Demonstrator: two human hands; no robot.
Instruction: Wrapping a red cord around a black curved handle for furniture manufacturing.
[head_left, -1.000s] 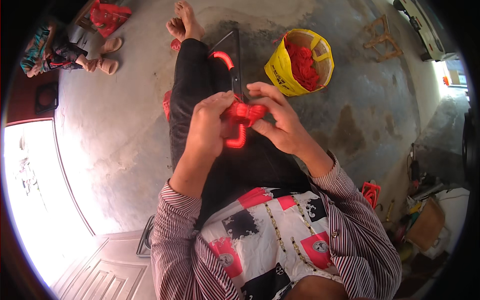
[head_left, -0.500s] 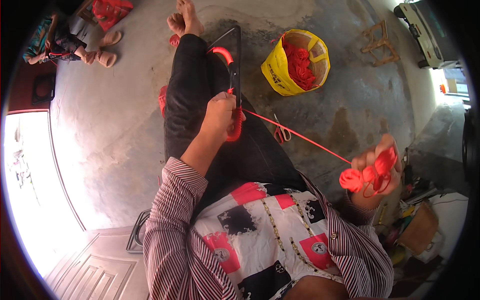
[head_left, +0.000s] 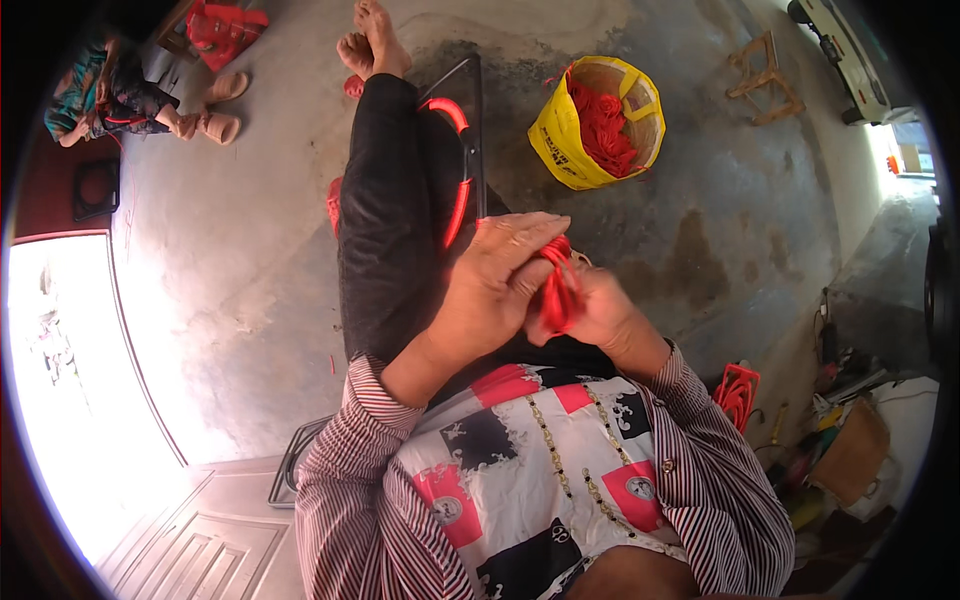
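Observation:
In front of my lap, my left hand (head_left: 490, 285) has its fingers stretched together over a bundle of red cord (head_left: 560, 295), its thumb against the bundle. My right hand (head_left: 605, 310), slightly blurred, grips the same bundle from the right. Just beyond the hands, a thin black frame (head_left: 480, 150) lies along my legs. Its curved bar is partly wrapped in red cord (head_left: 455, 215), with a black stretch left between the wrapped parts. My hands hide the frame's near end.
A yellow bag (head_left: 560, 150) of red cord stands on the floor ahead to the right, with a small wooden stool (head_left: 765, 85) farther right. Another person (head_left: 110, 95) sits at the far left. A red basket-like item (head_left: 737, 395) and clutter (head_left: 850, 450) lie at the right.
My right hand has come in from the far right with the red cord bundle to meet my left hand. My left hand has left the wrapped bar and moved nearer, onto the bundle.

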